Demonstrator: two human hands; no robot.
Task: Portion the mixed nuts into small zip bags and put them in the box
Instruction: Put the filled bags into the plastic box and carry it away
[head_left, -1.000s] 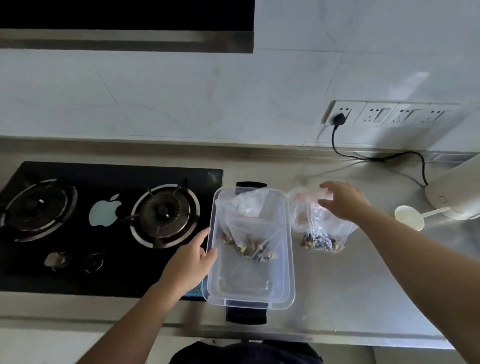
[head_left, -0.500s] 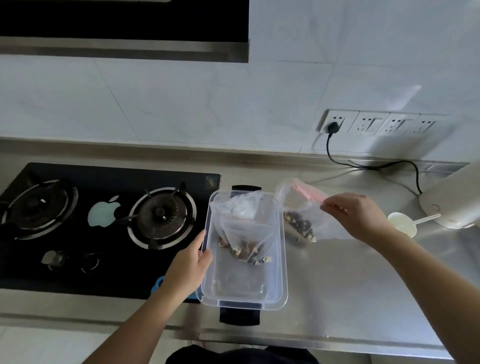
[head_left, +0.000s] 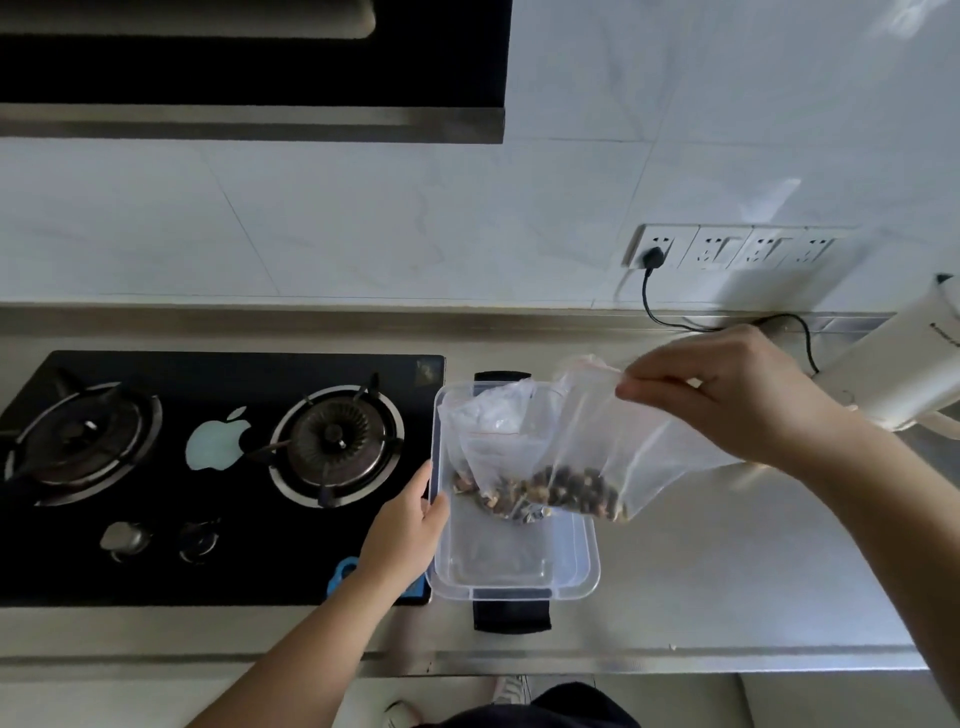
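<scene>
1. Pinching the sealed top edge of one zip bag (head_left: 597, 441), the right hand (head_left: 737, 389) holds it in the air with fingers curled down over the strip.
2. Below that grip the bag hangs slanted, its dark mixed nuts (head_left: 576, 488) gathered in the bottom corner over the right rim of the box (head_left: 519, 577).
3. Left of the grip, inside the one clear box, lie two more bags (head_left: 488, 441), each with nuts at its lower end; that makes three bags in all.
4. On the box's left wall, down and left of the grip, the left hand (head_left: 410, 525) holds the rim, thumb hooked over the edge and the other fingers on the outside.
5. One black clasp (head_left: 511, 616) shows at the box's near end and one at its far end.
6. Far left of the grip sits a hob (head_left: 223, 571) with two burners and two knobs.
7. Behind the grip, four wall sockets (head_left: 727, 249) stand in a row, with one plug in the leftmost.
8. Just right of the grip stands one white appliance (head_left: 904, 364).
</scene>
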